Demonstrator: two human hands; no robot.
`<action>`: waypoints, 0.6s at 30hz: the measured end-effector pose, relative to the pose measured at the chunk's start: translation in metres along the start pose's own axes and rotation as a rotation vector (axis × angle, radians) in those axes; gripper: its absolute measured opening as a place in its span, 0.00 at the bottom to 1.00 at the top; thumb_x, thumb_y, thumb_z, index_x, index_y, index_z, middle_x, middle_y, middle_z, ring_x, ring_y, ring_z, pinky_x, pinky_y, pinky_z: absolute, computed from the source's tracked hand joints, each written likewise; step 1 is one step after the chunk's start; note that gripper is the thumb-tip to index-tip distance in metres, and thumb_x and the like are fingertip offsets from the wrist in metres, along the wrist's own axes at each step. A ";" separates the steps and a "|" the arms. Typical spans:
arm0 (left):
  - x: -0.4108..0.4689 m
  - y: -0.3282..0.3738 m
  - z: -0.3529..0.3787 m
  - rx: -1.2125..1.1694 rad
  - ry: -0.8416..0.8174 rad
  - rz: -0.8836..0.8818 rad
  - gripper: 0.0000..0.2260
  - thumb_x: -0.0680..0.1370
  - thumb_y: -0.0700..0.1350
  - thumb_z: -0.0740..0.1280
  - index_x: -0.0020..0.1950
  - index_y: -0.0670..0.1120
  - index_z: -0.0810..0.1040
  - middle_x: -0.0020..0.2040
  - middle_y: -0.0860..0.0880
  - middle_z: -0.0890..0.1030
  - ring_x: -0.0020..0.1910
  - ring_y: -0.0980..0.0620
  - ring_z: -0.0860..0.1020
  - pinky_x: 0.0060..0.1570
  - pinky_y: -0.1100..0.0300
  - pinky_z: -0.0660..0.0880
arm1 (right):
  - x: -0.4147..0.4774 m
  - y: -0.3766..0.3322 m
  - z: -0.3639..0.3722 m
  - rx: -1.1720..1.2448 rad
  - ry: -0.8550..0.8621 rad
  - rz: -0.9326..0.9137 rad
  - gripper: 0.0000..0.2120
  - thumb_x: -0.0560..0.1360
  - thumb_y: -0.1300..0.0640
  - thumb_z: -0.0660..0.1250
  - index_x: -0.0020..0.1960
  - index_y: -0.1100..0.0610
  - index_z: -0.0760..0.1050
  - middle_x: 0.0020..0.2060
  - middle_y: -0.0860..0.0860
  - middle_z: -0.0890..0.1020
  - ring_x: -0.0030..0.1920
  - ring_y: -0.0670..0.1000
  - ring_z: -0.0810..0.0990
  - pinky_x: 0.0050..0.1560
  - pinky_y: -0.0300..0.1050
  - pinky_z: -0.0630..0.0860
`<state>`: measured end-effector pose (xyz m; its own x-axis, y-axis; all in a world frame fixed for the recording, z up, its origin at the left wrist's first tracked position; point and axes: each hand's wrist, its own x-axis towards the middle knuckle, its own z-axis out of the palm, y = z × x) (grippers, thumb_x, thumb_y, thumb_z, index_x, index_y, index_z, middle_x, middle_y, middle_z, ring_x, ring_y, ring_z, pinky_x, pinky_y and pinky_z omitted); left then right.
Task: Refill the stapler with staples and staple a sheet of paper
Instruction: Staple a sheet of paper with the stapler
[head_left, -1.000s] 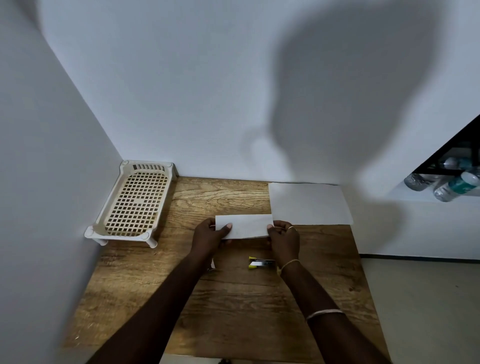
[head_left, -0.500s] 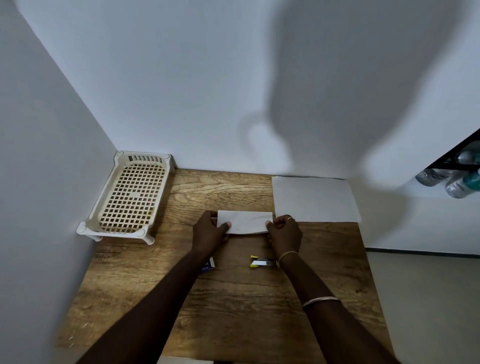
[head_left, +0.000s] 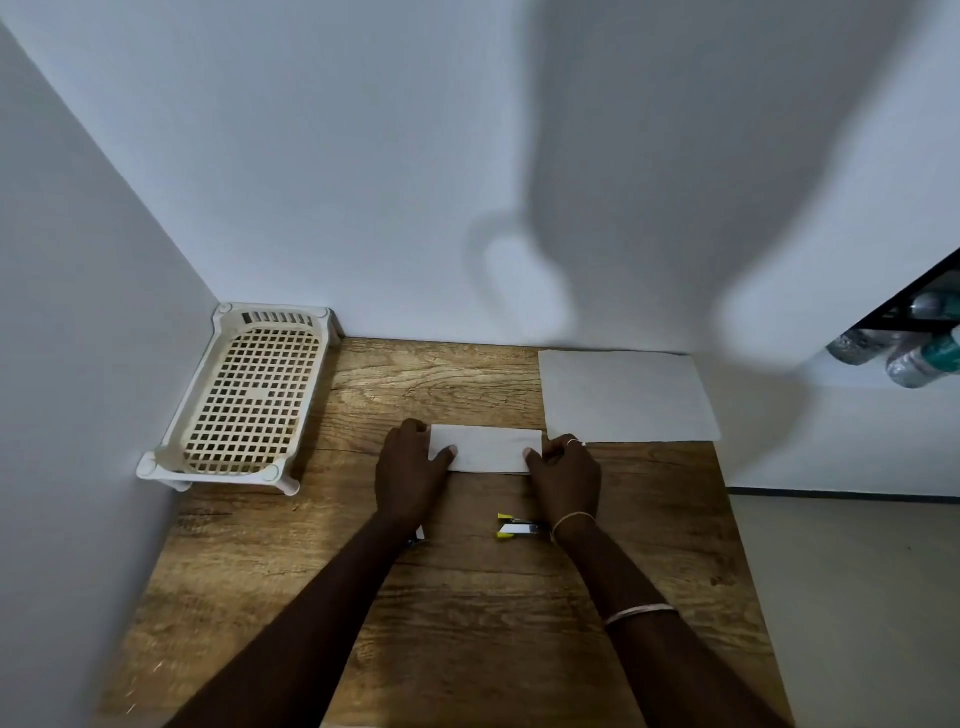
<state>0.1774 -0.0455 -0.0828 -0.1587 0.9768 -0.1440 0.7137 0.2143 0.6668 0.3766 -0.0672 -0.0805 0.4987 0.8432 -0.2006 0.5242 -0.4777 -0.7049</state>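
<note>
A folded white paper strip (head_left: 488, 456) lies flat on the wooden table (head_left: 467, 597). My left hand (head_left: 410, 475) holds its left end, thumb on top. At the right end my right hand (head_left: 566, 475) pinches it, thumb on top. A small stapler (head_left: 514, 529) with yellow tips and a metal top lies on the table just in front of the strip, partly hidden by my right wrist. A small box corner (head_left: 420, 535), white and blue, peeks out under my left forearm.
A cream plastic lattice tray (head_left: 249, 400) stands at the back left against the wall. A larger white sheet (head_left: 626, 397) lies at the back right. The table's right edge drops to the floor; bottles (head_left: 914, 353) sit on a shelf far right.
The paper strip has gone from slightly raised in both hands to lying flat on the table. Both hands stay at its ends. The stapler has not moved.
</note>
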 end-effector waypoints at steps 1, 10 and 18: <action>-0.001 0.001 -0.002 0.033 0.008 -0.008 0.23 0.75 0.57 0.73 0.64 0.47 0.75 0.59 0.46 0.78 0.55 0.46 0.78 0.49 0.53 0.76 | -0.002 -0.001 -0.002 0.007 0.005 -0.008 0.09 0.73 0.50 0.74 0.44 0.54 0.78 0.42 0.51 0.83 0.45 0.51 0.81 0.52 0.49 0.80; -0.054 -0.002 -0.003 0.436 -0.139 0.362 0.19 0.80 0.48 0.65 0.70 0.49 0.74 0.76 0.46 0.70 0.73 0.45 0.69 0.69 0.48 0.68 | -0.051 0.001 -0.008 -0.449 -0.061 -0.555 0.15 0.80 0.48 0.61 0.57 0.53 0.83 0.57 0.51 0.85 0.60 0.52 0.81 0.65 0.51 0.74; -0.059 -0.002 0.009 0.651 -0.381 0.405 0.26 0.85 0.53 0.52 0.82 0.45 0.55 0.84 0.43 0.48 0.82 0.41 0.47 0.78 0.37 0.48 | -0.049 0.003 0.003 -0.682 -0.320 -0.524 0.24 0.84 0.46 0.49 0.73 0.53 0.71 0.77 0.51 0.68 0.77 0.52 0.64 0.78 0.57 0.55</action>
<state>0.1909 -0.1038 -0.0821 0.3500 0.8878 -0.2988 0.9340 -0.3065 0.1836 0.3517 -0.1092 -0.0751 -0.0791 0.9726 -0.2187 0.9740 0.0287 -0.2249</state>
